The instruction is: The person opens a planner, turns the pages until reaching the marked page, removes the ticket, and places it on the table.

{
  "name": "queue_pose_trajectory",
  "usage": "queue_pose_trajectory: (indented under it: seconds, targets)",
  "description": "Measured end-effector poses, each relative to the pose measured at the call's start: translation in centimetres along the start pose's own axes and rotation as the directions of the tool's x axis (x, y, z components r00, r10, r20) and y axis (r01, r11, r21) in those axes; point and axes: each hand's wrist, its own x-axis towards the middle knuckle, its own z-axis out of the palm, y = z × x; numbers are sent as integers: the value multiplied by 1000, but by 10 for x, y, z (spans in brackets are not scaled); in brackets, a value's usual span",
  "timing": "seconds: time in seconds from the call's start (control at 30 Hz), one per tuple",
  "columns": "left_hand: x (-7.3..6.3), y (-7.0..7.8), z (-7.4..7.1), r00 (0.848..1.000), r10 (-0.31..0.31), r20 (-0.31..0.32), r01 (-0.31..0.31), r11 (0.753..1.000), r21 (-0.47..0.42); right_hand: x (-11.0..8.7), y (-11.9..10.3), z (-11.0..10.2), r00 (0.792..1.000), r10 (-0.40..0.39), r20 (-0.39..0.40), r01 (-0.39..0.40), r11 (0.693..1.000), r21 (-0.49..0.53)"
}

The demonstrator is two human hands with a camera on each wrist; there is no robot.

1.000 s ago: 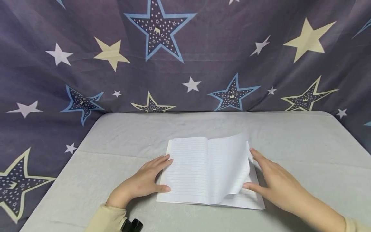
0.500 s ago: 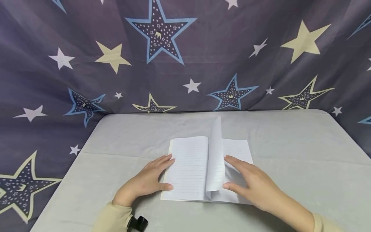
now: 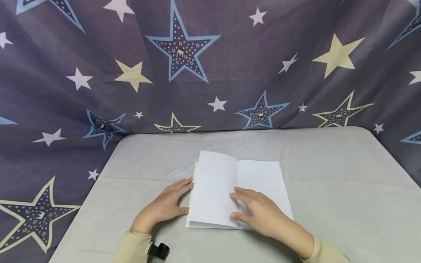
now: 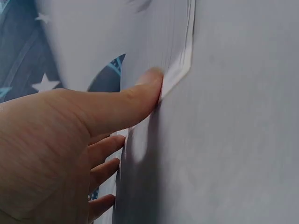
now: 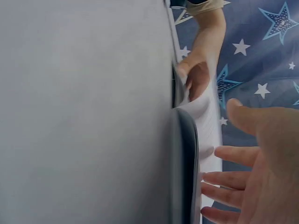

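Observation:
An open lined notebook (image 3: 264, 179) lies on the table, its spine near the middle of the head view. Over its left side a turned page (image 3: 215, 186) leans, with its top edge raised past the pages beneath. At the notebook's left edge rests my left hand (image 3: 162, 208), fingers extended; the left wrist view has its thumb (image 4: 140, 95) against the notebook's corner. My right hand (image 3: 260, 213) is over the gutter, fingers spread and fingertips at the page's inner side. In the right wrist view, those fingers (image 5: 229, 179) extend toward the paper, pinching nothing.
A pale grey cloth (image 3: 335, 204) covers the table. Behind and to the left hangs a dark curtain (image 3: 250, 65) patterned with stars. A black strap-like device (image 3: 159, 251) sits at the left wrist, beside a beige sleeve (image 3: 133, 248).
A page has turned from the notebook's right side over to its left. My right hand has moved left from the right edge to the gutter. My left hand has stayed by the left edge.

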Motion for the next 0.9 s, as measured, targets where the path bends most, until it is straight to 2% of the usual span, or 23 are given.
queue_pose_trajectory:
  seconds: [0.2,0.33,0.43,0.6,0.9]
  targets:
    - [-1,-8,-4,995,-36,-89,41,997,58,-6,8,5,987,-66,143,76,995,-69]
    - [1,-2,-3,989,-19,-144,24,999,33,-7,13,3,978,-103,179,119,990,-78]
    - [3,5,2,993,25,-118,-26,1000,-10,-6,16,2,976,-106,191,120,991,-60]
    - [4,12,12,996,86,-29,-86,996,3,-7,18,2,971,-91,219,100,995,-29]
    - [6,12,13,997,72,-13,-72,997,-14,-9,23,-10,963,-107,247,111,994,-1]
